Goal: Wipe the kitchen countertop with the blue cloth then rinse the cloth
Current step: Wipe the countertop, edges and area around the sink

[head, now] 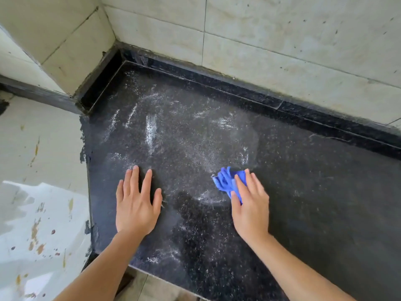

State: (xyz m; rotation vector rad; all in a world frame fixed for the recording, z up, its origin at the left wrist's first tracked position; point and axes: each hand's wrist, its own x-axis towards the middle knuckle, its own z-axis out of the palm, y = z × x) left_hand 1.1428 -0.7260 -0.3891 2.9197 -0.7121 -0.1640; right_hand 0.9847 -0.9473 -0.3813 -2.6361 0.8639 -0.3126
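Note:
The black speckled countertop fills the middle and right of the view, streaked with white powdery smears toward its far left corner. A bunched blue cloth lies on it near the centre. My right hand presses flat on the cloth with straight fingers, covering its right part. My left hand rests flat on the counter near the left edge, fingers spread, holding nothing.
Pale tiled walls rise behind a black raised backsplash strip. A stained wall meets the counter's left side. The counter's front edge drops to a tiled floor below.

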